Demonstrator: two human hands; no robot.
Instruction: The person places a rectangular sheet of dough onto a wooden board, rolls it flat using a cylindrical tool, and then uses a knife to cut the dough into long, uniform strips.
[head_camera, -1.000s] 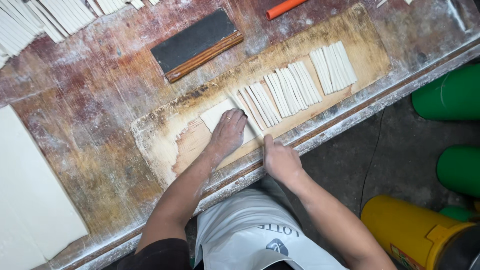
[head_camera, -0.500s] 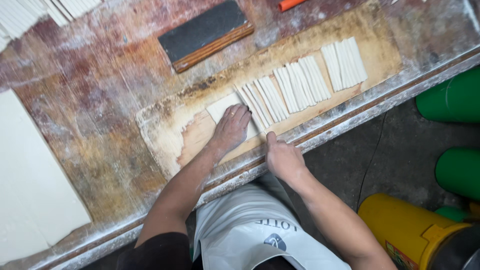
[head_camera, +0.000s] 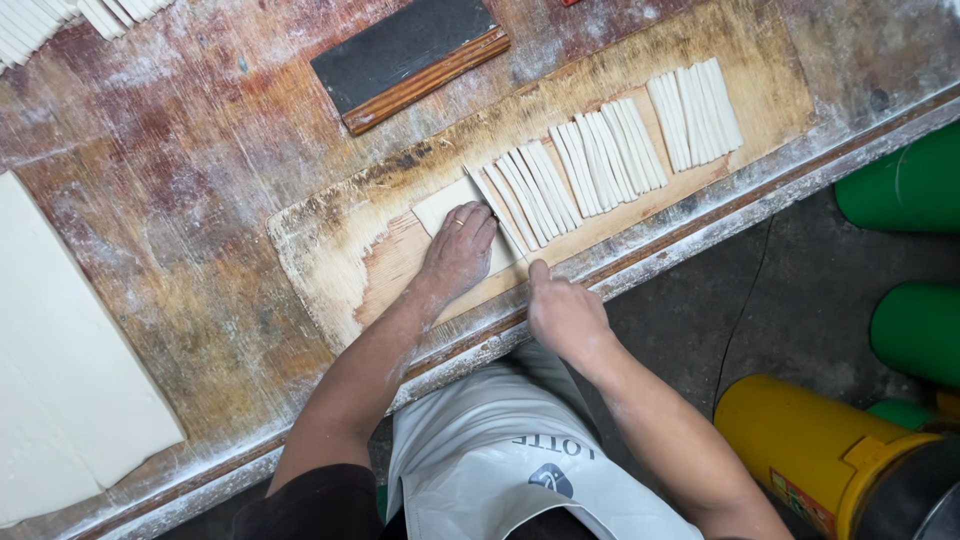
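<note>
At the near table edge (head_camera: 700, 215), the right hand (head_camera: 565, 315) is closed on a knife (head_camera: 497, 212) whose blade runs away from the body. The left hand (head_camera: 458, 250) presses flat, fingers spread, on one uncut dough piece (head_camera: 448, 207) just left of the blade. Beyond: four groups of cut strips (head_camera: 600, 145), one dark block (head_camera: 410, 55).

A cutting board (head_camera: 330, 260) lies slantwise on the workbench (head_camera: 180, 150), close to its near edge. On the board, a dough slab (head_camera: 450, 205) sits left of a row of cut strips (head_camera: 600, 150) that runs off to the far right. The left hand (head_camera: 458, 250) rests flat on the slab; the right hand (head_camera: 565, 315) is just near of it, at the bench edge. A flat block (head_camera: 405, 55) lies beyond the board. A dough sheet (head_camera: 60, 370) lies far left. Bins (head_camera: 900, 190) stand on the floor, right.
</note>
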